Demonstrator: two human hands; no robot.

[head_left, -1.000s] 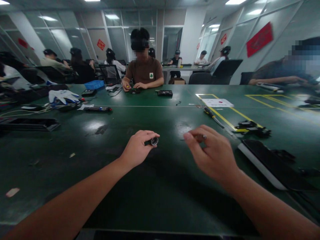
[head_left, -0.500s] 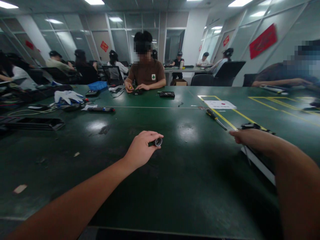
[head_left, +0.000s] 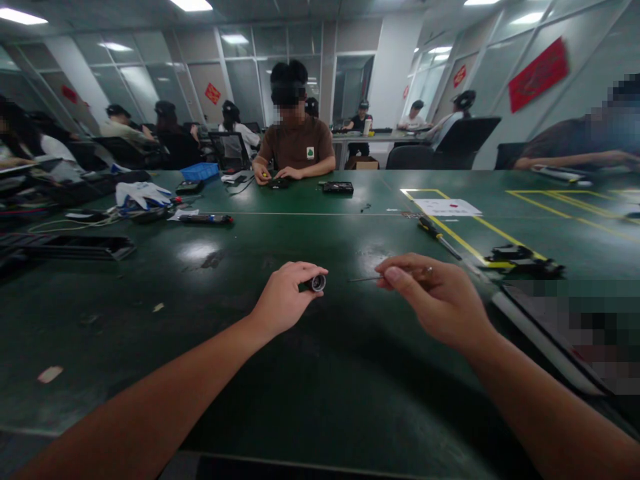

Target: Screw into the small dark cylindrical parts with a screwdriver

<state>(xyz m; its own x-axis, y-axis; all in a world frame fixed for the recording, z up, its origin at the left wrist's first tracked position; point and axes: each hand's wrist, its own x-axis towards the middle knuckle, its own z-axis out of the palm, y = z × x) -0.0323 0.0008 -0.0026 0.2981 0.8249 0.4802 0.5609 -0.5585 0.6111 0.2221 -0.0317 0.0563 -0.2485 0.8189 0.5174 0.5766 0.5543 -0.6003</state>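
My left hand (head_left: 285, 297) is closed around a small dark cylindrical part (head_left: 317, 283), its round, metal-rimmed open end turned to the right. Most of that part's body is hidden by the fingers. To the right, my right hand (head_left: 430, 290) pinches a thin metal rod (head_left: 364, 279) between thumb and fingers. The rod lies nearly level, its tip pointing left at the cylindrical part with a gap between them. Its rear end is hidden in the hand, so its exact kind does not show.
A yellow-and-black screwdriver (head_left: 437, 235) lies beyond my right hand, near a white paper sheet (head_left: 445, 207). Black parts (head_left: 523, 261) and a flat pale-edged device (head_left: 545, 340) are at the right. White gloves (head_left: 143, 195) and a dark pen-shaped tool (head_left: 205, 219) lie left. A co-worker (head_left: 295, 147) sits opposite.
My right hand has come left from above the flat device to near my left hand, bringing the thin rod. My left hand still holds the cylindrical part in the same place.
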